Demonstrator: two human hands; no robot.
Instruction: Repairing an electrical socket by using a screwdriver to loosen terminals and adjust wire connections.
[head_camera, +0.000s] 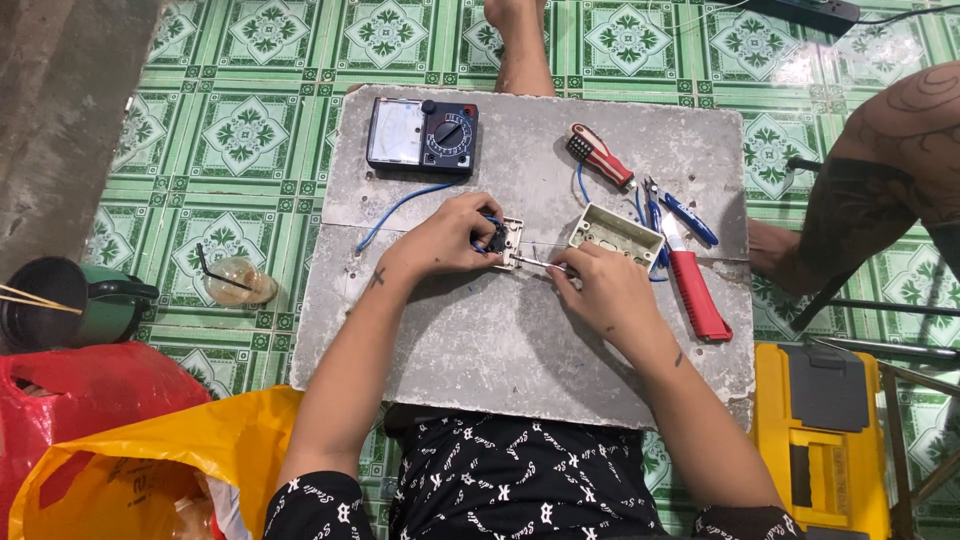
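Hands meet near the middle of a grey slab that serves us as a bench, laid on a green patterned tile floor. Our left hand is curled tight around a small white switch, thumb and fingers pinching it by its left side, so the switch sticks out just past our fingertips to the right. A blue wire runs from under that hand up and left across the slab. Our right hand is closed on a thin screwdriver, whose metal shaft reaches left from our fingers and touches the lower right edge of the switch. The two hands lie close, with only the shaft between them.

Just above our right hand, touching its knuckles or nearly so, lies an open white box. Right of it rest a red-handled knife and blue-handled cutters. Farther up sit red-handled pliers, and at the upper left of the slab a dark meter with a dial.

Off the slab to the right lies a yellow case, and beyond it another person's tattooed arm. To the left we see a yellow bag, a red bag and a dark pot.
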